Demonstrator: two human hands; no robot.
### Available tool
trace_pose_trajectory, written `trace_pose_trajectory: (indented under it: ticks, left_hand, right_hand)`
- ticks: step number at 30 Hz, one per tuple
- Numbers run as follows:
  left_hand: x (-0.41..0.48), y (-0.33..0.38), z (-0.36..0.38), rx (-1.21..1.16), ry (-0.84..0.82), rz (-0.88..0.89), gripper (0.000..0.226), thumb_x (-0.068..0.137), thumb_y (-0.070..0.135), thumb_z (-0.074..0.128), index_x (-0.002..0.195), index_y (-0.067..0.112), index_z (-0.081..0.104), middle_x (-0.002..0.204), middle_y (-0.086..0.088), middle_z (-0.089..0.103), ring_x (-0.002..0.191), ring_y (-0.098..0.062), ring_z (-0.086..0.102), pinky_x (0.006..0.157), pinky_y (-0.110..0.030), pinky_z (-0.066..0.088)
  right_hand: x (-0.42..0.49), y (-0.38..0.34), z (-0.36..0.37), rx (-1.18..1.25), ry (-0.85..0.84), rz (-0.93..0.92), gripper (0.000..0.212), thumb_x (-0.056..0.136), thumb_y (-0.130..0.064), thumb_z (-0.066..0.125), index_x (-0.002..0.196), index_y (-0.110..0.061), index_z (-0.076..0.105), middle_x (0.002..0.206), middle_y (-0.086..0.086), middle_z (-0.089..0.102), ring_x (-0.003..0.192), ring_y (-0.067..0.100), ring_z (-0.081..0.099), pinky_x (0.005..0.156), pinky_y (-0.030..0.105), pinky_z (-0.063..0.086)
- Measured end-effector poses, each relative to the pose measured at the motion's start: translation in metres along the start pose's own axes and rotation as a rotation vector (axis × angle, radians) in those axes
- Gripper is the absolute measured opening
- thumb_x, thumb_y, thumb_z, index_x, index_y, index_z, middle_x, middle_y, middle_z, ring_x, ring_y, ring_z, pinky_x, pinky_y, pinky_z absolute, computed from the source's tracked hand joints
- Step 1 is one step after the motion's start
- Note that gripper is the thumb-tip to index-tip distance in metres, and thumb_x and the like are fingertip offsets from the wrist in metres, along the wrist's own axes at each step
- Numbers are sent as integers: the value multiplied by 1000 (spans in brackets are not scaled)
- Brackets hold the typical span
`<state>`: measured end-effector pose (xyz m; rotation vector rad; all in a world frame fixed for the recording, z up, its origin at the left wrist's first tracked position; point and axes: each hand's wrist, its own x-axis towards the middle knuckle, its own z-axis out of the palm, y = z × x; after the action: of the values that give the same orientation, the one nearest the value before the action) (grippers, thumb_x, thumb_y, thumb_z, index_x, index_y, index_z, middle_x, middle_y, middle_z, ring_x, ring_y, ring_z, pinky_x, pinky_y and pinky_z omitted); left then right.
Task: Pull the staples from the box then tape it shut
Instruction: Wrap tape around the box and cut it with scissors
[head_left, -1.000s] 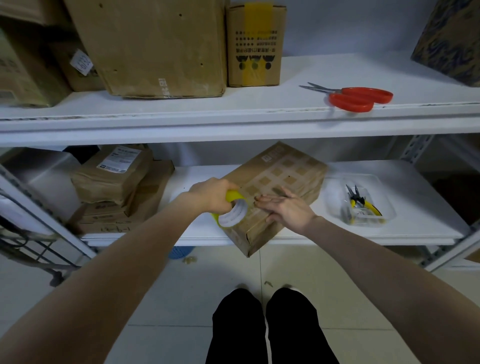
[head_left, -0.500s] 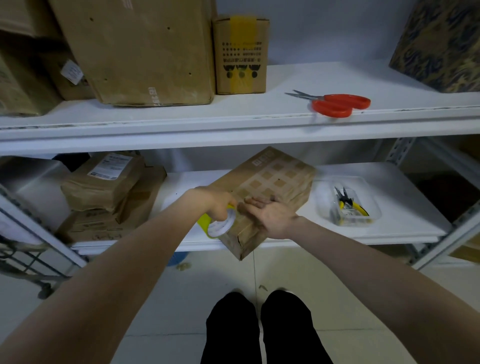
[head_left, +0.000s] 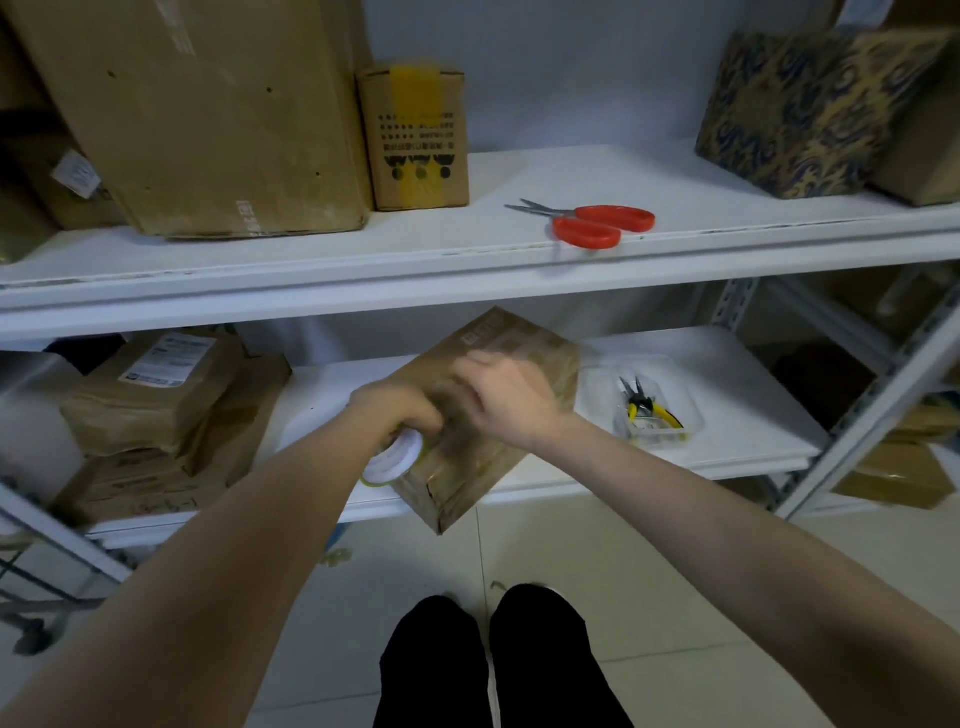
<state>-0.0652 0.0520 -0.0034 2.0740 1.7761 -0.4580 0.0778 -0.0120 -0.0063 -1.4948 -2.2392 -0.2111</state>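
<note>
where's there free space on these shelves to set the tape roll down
Upper shelf: bare between the small carton and patterned box, behind the scissors. Lower shelf: bare right of the clear tray. Crowded around the box, where the left hand grips the tape roll and right hand touches it.

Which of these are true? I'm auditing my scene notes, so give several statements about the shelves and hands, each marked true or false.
1. The left hand grips the tape roll beside the box. True.
2. The scissors lie on the lower shelf. False: they lie on the upper shelf.
3. The right hand rests on top of the box. True.
4. The pliers lie on the floor. False: they sit in a clear tray on the lower shelf.
</note>
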Motion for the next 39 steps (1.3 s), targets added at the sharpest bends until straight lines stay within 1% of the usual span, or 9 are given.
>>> trace_pose_trajectory:
  ticks: [3,8,13,17,21,25,29,34,39]
  left_hand:
    - [4,3,1,1,-98,-57,23,78,34,48,69,14,55,63,-5,55,69,-23,57,78,-31,45]
    - [0,8,4,45,75,-127,35,73,37,51,100,16,58,100,-6,64,100,-27,63,95,-43,50]
    - [0,9,9,64,69,-187,42,85,37,47,123,21,54,128,-3,56,121,-25,52,105,-43,42]
    - [1,8,8,62,-7,-183,39,92,37,40,124,18,51,130,-8,52,124,-27,48,109,-46,38]
    - [4,4,8,47,-7,-159,31,95,32,39,117,16,55,113,-10,58,116,-24,53,101,-37,43]
    - [15,-3,10,49,20,-118,18,88,27,45,100,16,54,100,-13,58,105,-26,59,89,-35,48]
    - [30,-10,11,43,9,-106,32,89,30,51,116,15,57,118,-12,58,111,-25,56,93,-34,45]
    - [56,-22,20,49,16,-62,46,75,36,52,116,16,58,116,-8,60,95,-23,57,81,-29,45]
    - [7,-4,4,6,-14,-8,39,98,25,45,133,7,48,121,-10,53,94,-18,42,78,-24,34]
  right_hand:
    - [4,7,-48,45,500,-87,21,79,-13,47,91,-11,64,86,5,62,77,24,59,55,32,45]
    - [16,35,-107,-195,662,273,26,88,-19,47,101,-6,65,101,11,59,91,28,56,68,32,39]
    - [28,54,-141,-214,177,690,44,97,-35,35,122,-7,57,127,12,51,120,30,42,93,41,35]
    - [41,57,-164,-70,-52,762,46,90,-49,48,119,-14,54,130,12,47,123,30,37,87,36,34]
    - [40,57,-177,-28,-121,757,40,83,-53,61,94,-17,47,104,5,53,114,30,48,77,32,36]
    - [17,29,-170,-94,39,597,40,85,-54,58,92,-17,45,89,1,49,90,24,50,69,30,36]
    - [-12,8,-148,400,5,431,36,85,-48,61,65,-19,55,55,-6,53,57,11,51,56,24,36]
    - [-52,26,-76,1015,-433,596,41,82,-58,62,69,-20,56,59,0,53,50,10,46,49,21,32]
    - [-71,37,-17,1270,-999,640,57,73,-77,45,71,-20,52,65,-1,56,58,13,53,51,21,33]
